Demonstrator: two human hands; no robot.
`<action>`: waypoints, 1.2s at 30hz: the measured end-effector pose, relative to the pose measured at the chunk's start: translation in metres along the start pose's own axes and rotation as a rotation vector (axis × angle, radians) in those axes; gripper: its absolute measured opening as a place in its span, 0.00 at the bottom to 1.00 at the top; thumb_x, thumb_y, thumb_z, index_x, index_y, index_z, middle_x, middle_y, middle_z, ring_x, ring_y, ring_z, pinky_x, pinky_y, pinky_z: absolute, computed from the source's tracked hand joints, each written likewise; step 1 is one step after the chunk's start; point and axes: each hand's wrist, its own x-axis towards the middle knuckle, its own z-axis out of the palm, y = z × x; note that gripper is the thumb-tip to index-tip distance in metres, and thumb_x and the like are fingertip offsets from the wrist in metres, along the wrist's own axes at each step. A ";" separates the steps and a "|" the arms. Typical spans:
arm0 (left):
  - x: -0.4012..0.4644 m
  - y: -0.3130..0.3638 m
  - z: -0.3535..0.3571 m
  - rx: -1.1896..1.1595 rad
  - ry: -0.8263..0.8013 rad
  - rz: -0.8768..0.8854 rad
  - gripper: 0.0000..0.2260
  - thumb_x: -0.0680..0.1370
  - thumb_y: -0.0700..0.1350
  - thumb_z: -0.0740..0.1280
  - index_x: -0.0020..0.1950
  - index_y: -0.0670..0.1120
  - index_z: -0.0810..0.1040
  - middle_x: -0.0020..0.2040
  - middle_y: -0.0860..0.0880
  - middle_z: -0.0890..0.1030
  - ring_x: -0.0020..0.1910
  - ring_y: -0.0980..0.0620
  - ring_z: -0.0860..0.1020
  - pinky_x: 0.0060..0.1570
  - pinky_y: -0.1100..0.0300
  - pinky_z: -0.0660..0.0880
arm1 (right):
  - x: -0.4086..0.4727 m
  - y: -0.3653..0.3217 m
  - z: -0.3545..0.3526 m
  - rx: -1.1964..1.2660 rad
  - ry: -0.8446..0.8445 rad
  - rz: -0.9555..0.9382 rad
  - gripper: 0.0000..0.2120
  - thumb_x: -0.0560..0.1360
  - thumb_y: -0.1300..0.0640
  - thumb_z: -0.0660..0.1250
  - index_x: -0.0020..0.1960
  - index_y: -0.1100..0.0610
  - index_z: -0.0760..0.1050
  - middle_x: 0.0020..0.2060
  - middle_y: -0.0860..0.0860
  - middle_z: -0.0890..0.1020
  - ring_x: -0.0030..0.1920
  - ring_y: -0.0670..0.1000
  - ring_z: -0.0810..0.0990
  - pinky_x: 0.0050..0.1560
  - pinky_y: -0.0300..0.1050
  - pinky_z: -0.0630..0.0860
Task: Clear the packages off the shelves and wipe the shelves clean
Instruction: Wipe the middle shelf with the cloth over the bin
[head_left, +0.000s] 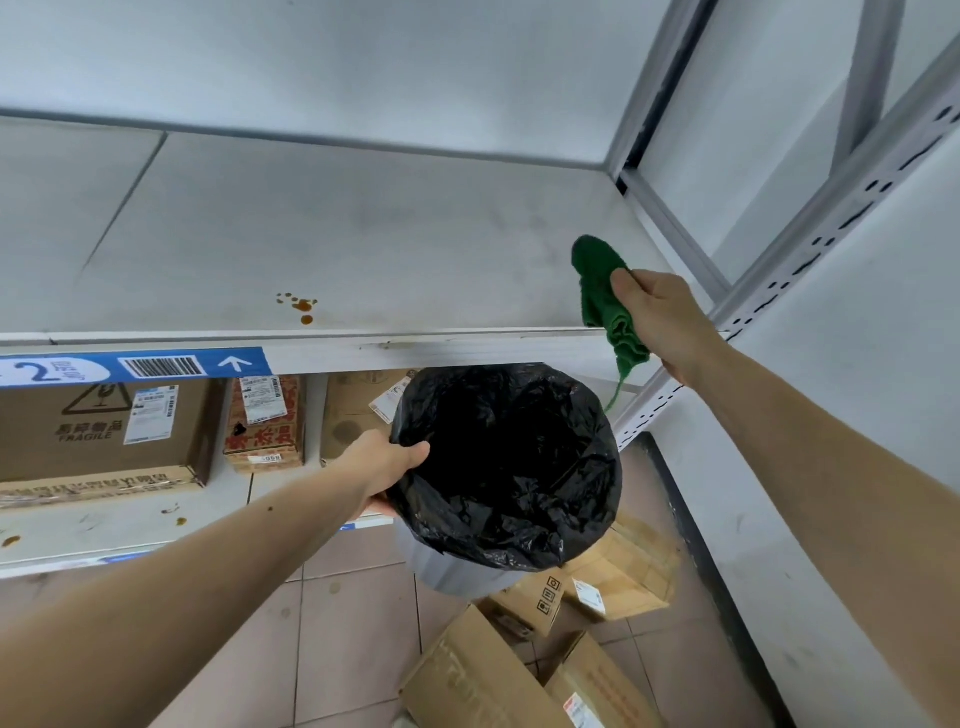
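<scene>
The upper white shelf (363, 234) carries no packages and shows small brown stains (301, 306) near its front edge. My right hand (665, 322) grips a green cloth (602, 296) at the shelf's front right corner. My left hand (389, 462) holds the rim of a grey bin lined with a black bag (509, 467), lifted just below the shelf's front edge. Cardboard packages (98, 431) stand on the lower shelf (104, 525), which also has brown spots.
Several cardboard boxes (519, 670) lie on the tiled floor below the bin. A perforated metal upright (810, 249) frames the shelf on the right, next to a white wall. A blue label strip (135, 366) runs along the shelf's front edge.
</scene>
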 end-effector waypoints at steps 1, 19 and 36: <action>0.001 0.001 0.002 0.005 0.003 0.000 0.24 0.77 0.51 0.71 0.66 0.37 0.72 0.54 0.40 0.81 0.51 0.40 0.82 0.52 0.45 0.81 | -0.005 0.000 0.003 -0.064 -0.035 -0.072 0.17 0.83 0.50 0.59 0.49 0.61 0.78 0.38 0.58 0.82 0.36 0.54 0.79 0.38 0.41 0.76; 0.003 0.007 0.000 0.010 -0.002 0.010 0.21 0.78 0.49 0.70 0.65 0.38 0.73 0.53 0.40 0.82 0.47 0.42 0.83 0.40 0.51 0.82 | -0.012 0.004 0.004 -0.415 0.094 -0.123 0.23 0.84 0.50 0.55 0.32 0.57 0.66 0.29 0.52 0.71 0.32 0.53 0.70 0.35 0.47 0.65; 0.025 -0.007 -0.029 -0.107 0.038 -0.018 0.20 0.77 0.50 0.72 0.62 0.39 0.75 0.52 0.40 0.83 0.47 0.40 0.84 0.47 0.45 0.82 | 0.102 0.036 0.055 -0.701 -0.077 0.034 0.31 0.83 0.39 0.46 0.81 0.52 0.49 0.80 0.57 0.49 0.80 0.59 0.45 0.78 0.58 0.45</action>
